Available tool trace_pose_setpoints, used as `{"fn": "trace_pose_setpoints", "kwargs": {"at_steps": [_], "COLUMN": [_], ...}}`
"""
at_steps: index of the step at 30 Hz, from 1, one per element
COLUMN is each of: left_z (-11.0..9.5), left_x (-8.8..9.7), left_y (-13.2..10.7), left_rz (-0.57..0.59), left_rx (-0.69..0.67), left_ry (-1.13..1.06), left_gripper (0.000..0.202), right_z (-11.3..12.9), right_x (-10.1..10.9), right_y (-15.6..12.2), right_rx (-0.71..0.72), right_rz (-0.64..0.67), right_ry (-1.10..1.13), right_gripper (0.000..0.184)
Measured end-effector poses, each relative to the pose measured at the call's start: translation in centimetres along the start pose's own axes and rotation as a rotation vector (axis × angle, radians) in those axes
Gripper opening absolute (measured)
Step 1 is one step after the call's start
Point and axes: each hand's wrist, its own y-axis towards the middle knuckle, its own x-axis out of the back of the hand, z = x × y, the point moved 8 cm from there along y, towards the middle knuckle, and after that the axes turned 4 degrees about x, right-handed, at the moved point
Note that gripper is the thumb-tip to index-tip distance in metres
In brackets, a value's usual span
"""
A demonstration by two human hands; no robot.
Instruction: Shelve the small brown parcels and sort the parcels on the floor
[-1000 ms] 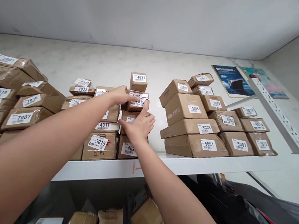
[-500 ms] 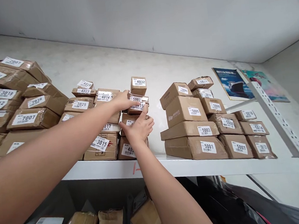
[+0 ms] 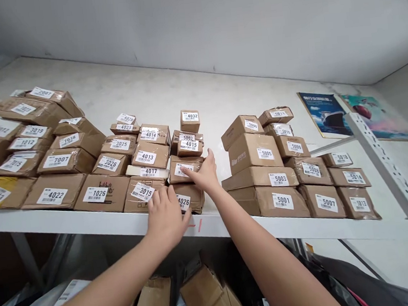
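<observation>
A white shelf (image 3: 239,224) carries stacks of brown cardboard parcels with numbered white labels. My left hand (image 3: 167,217) lies flat, fingers spread, against the front of the bottom parcel marked 4026 (image 3: 192,197). My right hand (image 3: 201,172) is spread open on the parcel above it (image 3: 183,167), thumb up beside the stack. Over that sit the parcels marked 4015 (image 3: 190,146) and 5002 (image 3: 187,136), with the small box 4032 (image 3: 190,120) on top.
Left of the hands stand parcels 3015 (image 3: 143,192), 4017 (image 3: 148,171) and 4013 (image 3: 150,155). A separate stack with 5001 (image 3: 266,200) and 5005 (image 3: 254,152) stands to the right. A slotted metal upright (image 3: 389,169) rises at the right. More parcels (image 3: 203,292) lie below the shelf.
My left hand came down from the 5002 parcel to the bottom 4026 parcel. My right hand shifted slightly right on the middle parcel. The view swung left, showing more parcels there.
</observation>
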Motion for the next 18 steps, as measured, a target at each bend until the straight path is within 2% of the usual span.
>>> {"fn": "trace_pose_setpoints", "kwargs": {"at_steps": [3,6,9,11,13,15,18], "left_z": [-1.4,-2.4,-2.9,-2.9,-2.6,-2.5,-2.8], "left_x": [-1.2,-1.7,-1.6,-1.7,-1.8,-1.8,-1.8], "left_y": [-0.6,-0.1,0.8,1.1,1.1,0.9,0.5], "left_rz": [0.078,0.145,0.128,0.082,0.009,-0.057,-0.081], "left_rx": [0.058,0.148,0.210,0.261,0.302,0.304,0.269], "left_ry": [0.054,0.067,0.064,0.018,-0.042,-0.073,-0.054], "left_gripper": [0.081,0.090,0.103,0.108,0.103,0.088,0.071], "right_z": [-1.0,-1.2,-1.3,-2.0,-3.3,-4.7,-5.7], "right_x": [0.2,0.4,0.5,0.3,-0.2,-0.9,-1.8], "right_y": [0.4,0.6,0.8,0.9,0.8,0.6,0.7], "right_rx": [-0.014,0.018,0.053,0.031,-0.041,-0.100,-0.068], "right_rz": [0.024,0.018,0.058,0.130,0.220,0.275,0.252], "right_ry": [0.051,0.085,0.112,0.126,0.145,0.190,0.259], "right_gripper": [0.109,0.115,0.125,0.131,0.126,0.115,0.103]}}
